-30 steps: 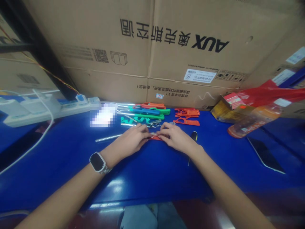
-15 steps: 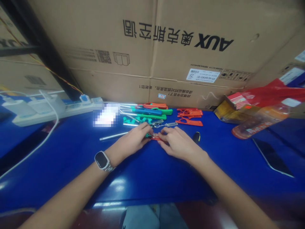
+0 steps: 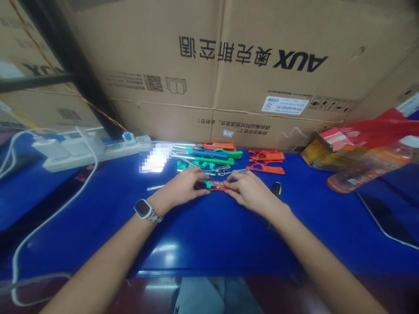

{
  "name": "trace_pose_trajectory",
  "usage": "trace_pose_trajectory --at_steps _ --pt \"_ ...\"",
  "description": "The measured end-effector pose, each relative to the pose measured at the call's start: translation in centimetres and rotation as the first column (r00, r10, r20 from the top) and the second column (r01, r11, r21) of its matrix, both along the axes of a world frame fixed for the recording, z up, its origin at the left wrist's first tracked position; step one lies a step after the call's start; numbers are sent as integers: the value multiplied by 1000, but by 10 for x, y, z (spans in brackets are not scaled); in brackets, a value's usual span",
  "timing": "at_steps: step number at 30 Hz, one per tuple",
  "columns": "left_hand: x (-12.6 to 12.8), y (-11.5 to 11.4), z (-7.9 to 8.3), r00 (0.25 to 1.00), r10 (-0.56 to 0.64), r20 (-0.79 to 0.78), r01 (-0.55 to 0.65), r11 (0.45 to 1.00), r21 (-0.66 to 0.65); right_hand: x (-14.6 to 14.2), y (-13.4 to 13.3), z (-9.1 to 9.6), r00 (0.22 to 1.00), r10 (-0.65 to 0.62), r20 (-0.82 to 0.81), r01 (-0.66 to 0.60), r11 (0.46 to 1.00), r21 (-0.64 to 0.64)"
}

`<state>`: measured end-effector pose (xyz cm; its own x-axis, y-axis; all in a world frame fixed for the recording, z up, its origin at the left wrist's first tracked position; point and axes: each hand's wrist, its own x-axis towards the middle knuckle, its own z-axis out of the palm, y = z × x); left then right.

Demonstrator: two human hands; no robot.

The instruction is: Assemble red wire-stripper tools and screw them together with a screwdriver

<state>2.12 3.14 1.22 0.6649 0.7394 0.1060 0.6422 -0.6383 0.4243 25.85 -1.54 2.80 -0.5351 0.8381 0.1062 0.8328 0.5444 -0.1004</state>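
Note:
An orange lighter casing half [image 3: 217, 188] lies low over the blue table between my hands, with a green part [image 3: 207, 184] and small clear pieces in it. My left hand [image 3: 183, 187] grips its left end, fingers and thumb closed around the green part. At the right end, my right hand [image 3: 250, 189] pinches the casing and the small pieces; its fingertips hide the exact contact. A metal tube [image 3: 155, 188] sticks out to the left of my left hand. Just beyond lie loose green parts [image 3: 196, 165] and a clear lighter tank [image 3: 224, 168].
Long-tube lighters with orange, blue [image 3: 209, 154] and green handles lie behind. Several orange casing halves [image 3: 266, 168] are at the back right. A yellow-black tool [image 3: 276, 188], drink bottle [image 3: 369, 170] and phone [image 3: 386, 218] lie right; a power strip [image 3: 127, 149] left. A carton [image 3: 242, 83] stands behind.
The view has shifted a little to the left. My left hand has drawn slightly away from my right, and more of the orange casing and green part shows between them.

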Motion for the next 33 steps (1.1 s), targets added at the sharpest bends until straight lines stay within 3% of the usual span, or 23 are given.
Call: trace_pose_trajectory --at_steps 5,11,25,33 --pt "-12 5 4 997 50 62 -46 997 -64 12 7 -3 998 -2 -68 1 1000 -13" --pt "-34 14 11 994 34 102 -18 988 -153 19 11 -8 991 -3 -131 -2 999 -40" --pt "-34 13 7 1000 -22 -12 22 1000 -14 20 12 -13 989 -7 -147 1 999 -37" --pt "-20 4 8 994 103 -29 -104 994 -20 19 13 -16 987 -16 -160 10 999 -38"
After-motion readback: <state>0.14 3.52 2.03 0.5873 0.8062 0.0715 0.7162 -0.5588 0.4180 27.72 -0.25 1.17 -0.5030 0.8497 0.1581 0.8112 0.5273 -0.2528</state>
